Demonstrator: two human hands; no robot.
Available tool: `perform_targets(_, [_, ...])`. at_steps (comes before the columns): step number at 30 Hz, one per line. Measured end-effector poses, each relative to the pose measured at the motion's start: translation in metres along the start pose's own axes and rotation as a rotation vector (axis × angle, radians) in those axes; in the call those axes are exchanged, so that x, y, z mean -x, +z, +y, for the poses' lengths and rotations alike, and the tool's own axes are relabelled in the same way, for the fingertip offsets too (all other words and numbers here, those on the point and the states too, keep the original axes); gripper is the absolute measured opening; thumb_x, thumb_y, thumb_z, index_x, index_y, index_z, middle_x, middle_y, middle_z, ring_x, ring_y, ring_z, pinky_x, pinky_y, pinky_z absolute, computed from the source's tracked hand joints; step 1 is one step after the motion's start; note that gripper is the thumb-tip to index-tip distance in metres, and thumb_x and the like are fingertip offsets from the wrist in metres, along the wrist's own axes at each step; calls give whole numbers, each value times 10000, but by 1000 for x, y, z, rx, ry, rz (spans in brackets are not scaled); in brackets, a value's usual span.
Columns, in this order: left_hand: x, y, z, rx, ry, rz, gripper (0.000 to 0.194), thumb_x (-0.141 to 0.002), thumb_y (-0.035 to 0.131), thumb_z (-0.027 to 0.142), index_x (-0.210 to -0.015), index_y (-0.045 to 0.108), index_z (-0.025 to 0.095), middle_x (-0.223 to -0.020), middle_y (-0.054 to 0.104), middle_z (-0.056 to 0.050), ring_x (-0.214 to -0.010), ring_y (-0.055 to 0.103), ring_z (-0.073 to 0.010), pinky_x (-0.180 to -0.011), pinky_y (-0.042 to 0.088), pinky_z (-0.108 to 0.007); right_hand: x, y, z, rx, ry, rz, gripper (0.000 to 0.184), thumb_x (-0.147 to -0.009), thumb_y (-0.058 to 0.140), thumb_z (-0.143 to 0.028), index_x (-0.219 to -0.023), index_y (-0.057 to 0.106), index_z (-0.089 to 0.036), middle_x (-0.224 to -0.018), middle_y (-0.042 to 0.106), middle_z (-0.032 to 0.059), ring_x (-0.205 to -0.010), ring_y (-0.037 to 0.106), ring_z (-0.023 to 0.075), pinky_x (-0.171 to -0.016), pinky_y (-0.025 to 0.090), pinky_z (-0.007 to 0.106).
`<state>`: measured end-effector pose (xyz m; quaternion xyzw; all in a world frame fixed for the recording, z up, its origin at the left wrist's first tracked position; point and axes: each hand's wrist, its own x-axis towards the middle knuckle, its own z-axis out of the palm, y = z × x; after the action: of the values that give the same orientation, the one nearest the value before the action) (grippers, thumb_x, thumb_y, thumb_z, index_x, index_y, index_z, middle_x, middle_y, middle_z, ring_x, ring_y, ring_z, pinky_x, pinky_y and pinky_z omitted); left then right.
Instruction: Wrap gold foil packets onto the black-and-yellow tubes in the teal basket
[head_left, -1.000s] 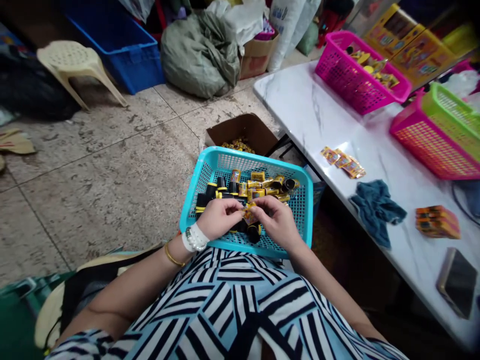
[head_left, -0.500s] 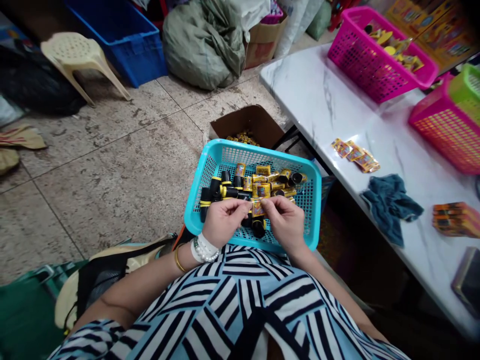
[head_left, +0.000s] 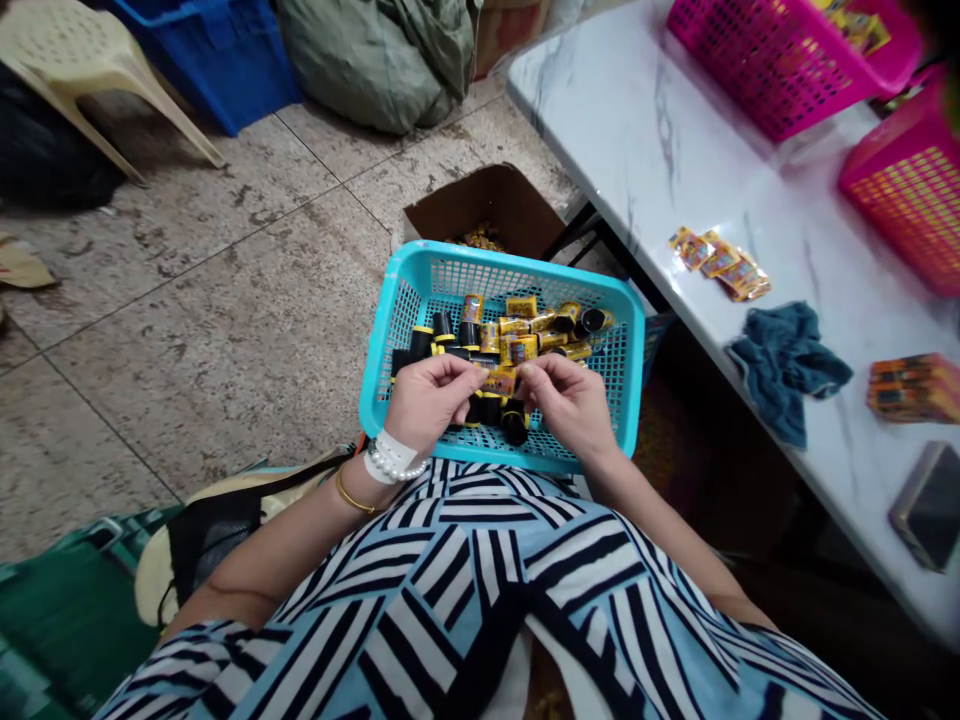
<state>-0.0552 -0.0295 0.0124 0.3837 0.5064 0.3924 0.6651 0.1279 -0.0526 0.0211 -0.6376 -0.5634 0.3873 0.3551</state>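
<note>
Over a turquoise mesh basket [head_left: 377, 375], my two hands are close together at a small yellow printed wrapper [head_left: 499, 381]. My left hand [head_left: 433, 395] pinches its left end between thumb and forefinger. The thumb and fingers of my right hand [head_left: 568, 402] are closed at its right end. Below them in the basket lie several small black tubs with yellow rims [head_left: 421, 342] and several tubs in yellow printed wrapping [head_left: 523, 348]. A bare black tub [head_left: 514, 424] shows just under my right fingers. The hands hide part of the basket's contents.
Behind the basket stands an open cardboard box [head_left: 487, 200]. On the marble-patterned table [head_left: 622, 120] at right are flat yellow wrappers [head_left: 724, 263], a blue cloth [head_left: 791, 365], an orange bundle [head_left: 913, 388], a phone [head_left: 930, 505] and pink baskets [head_left: 765, 75]. A cream stool [head_left: 71, 50] stands far left.
The view has tilted down, so the surroundings sit higher in the picture. The wrapper between my hands has turned flatter and wider, and my hands have moved slightly apart.
</note>
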Motion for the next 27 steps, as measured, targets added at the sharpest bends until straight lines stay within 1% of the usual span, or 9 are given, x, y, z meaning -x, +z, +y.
perform_targets(4, [-1, -2, -5, 41, -82, -61, 247, -716, 788, 358, -781, 660, 157, -514, 594, 30, -355, 460, -56, -367, 276, -174, 4, -4, 11, 576, -23, -129, 436, -879, 592, -563, -618, 561, -215, -491, 549, -5, -462, 499, 137, -487, 326, 267])
perform_targets(7, [-1, -2, -8, 45, -156, -102, 264, -709, 796, 363, -772, 645, 157, -480, 578, 33, -344, 469, -62, -356, 262, -163, 8, 0, 19, 710, 20, -223, 338, -784, 719, -518, -725, 581, -216, -544, 599, 5, -482, 536, 157, -483, 322, 270])
perform_targets(10, [-3, -2, -7, 88, -238, -110, 261, -706, 799, 349, -806, 664, 149, -472, 578, 28, -339, 470, -62, -344, 231, -158, 7, -5, 21, 350, 123, -358, 317, -779, 722, -379, -1016, 602, -207, -650, 648, -21, -534, 580, 144, -501, 396, 252])
perform_targets(13, [-7, -5, -6, 164, -313, -114, 266, -707, 797, 315, -870, 693, 132, -464, 576, 19, -338, 454, -55, -333, 188, -158, 5, -22, 20, -199, 250, -451, 611, -803, 691, -368, -1358, 468, -238, -742, 655, -40, -594, 637, 147, -519, 493, 260])
perform_targets(15, [-10, -6, -6, 221, -344, -110, 242, -717, 791, 299, -852, 682, 131, -455, 565, 23, -330, 428, -43, -329, 163, -156, 6, -32, 21, -432, 287, -449, 691, -803, 696, -372, -1431, 424, -275, -873, 688, -4, -698, 694, 180, -575, 566, 311])
perform_targets(16, [-11, -6, -7, 248, -354, -105, 230, -723, 789, 298, -828, 668, 133, -459, 561, 26, -327, 416, -37, -328, 154, -155, 7, -35, 21, -495, 285, -420, 659, -798, 706, -380, -1405, 470, -279, -932, 701, 17, -753, 712, 198, -616, 592, 342])
perform_targets(19, [-13, -2, -9, 301, -371, -78, 240, -753, 777, 313, -793, 621, 136, -546, 605, 13, -333, 424, -24, -324, 136, -151, 13, -34, 24, -544, 209, -221, 478, -755, 760, -460, -1175, 658, -256, -993, 725, 54, -838, 722, 229, -727, 612, 399])
perform_targets(22, [-13, 5, -9, 318, -378, -67, 250, -798, 749, 330, -800, 590, 138, -601, 619, 7, -336, 436, -21, -322, 134, -148, 17, -23, 26, -506, 99, -26, 484, -699, 812, -512, -1097, 688, -265, -1064, 737, 68, -978, 707, 257, -886, 580, 441])
perform_targets(27, [-11, 12, -8, 433, -398, -97, 271, -792, 768, 317, -804, 563, 140, -567, 549, 50, -345, 392, -6, -334, 158, -134, 15, -6, 23, -459, 44, -5, 435, -777, 758, -501, -1132, 658, -270, -1183, 716, 78, -1099, 676, 264, -1011, 520, 479])
